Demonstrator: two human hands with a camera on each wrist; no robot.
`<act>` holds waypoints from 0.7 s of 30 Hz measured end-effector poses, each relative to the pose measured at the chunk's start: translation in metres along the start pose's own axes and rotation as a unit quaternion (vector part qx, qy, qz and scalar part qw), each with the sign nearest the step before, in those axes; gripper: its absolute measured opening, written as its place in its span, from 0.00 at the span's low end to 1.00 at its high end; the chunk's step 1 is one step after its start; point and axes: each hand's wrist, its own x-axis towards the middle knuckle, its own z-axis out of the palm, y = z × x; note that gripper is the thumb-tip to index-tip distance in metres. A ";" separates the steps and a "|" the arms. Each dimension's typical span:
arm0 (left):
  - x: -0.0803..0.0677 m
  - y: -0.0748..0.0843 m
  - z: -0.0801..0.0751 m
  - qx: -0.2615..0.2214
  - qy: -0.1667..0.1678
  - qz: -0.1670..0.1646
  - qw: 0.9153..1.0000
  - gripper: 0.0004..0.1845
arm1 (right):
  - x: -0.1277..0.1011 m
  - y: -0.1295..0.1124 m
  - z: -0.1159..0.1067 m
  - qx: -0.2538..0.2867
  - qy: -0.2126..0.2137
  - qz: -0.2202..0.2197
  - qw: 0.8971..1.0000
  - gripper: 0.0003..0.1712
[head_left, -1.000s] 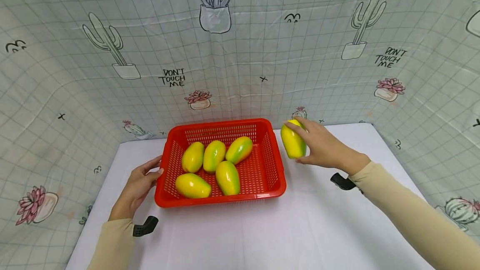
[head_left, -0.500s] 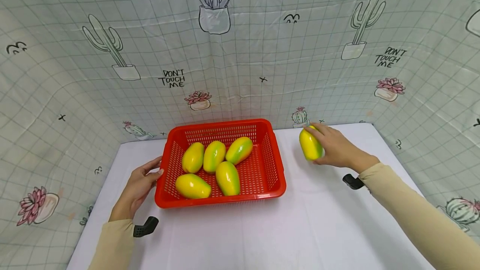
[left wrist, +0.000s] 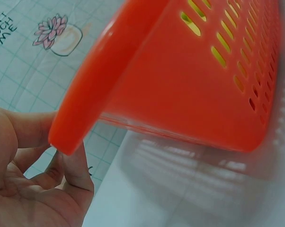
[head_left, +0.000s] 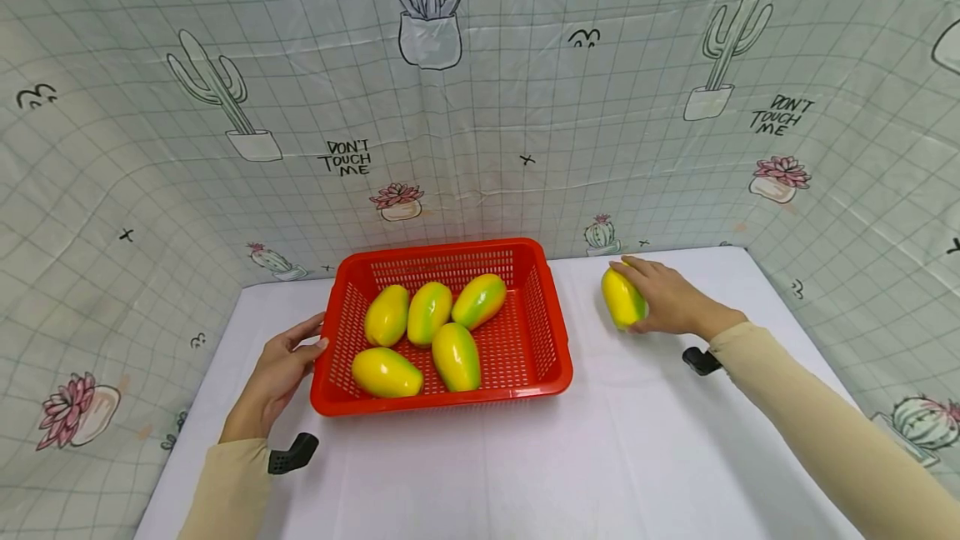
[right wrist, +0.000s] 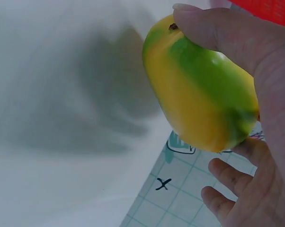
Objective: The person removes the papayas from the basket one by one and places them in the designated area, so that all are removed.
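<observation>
A cloth printed with cacti and "DON'T TOUCH ME" wraps the back and sides of the scene, and a white table (head_left: 525, 473) fills the lower half of the head view. At centre frame sits a red basket (head_left: 551, 357) holding five yellow-green mangoes (head_left: 429, 312) (lying at mixed angles, some touching). The left hand (head_left: 273, 377) rests against the basket's left rim, thumb and fingers loosely about the edge; the left wrist view shows fingertips (left wrist: 76, 165) just under that rim.

Right of the basket, in the centre-right of the frame, the right hand (head_left: 671, 302) wraps a sixth mango (head_left: 622, 300), its fingers curled over the top and far side. This fruit is low over or on the table; contact cannot be told. Its long axis runs roughly upright, tilted slightly, as the right wrist view confirms (right wrist: 199, 94). It lies well apart from the basket, to the right of the basket's right wall.
</observation>
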 end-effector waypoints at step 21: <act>0.001 0.002 -0.001 -0.013 -0.002 -0.010 1.000 0.33 | 0.011 0.004 0.010 0.031 -0.052 0.007 0.998 0.60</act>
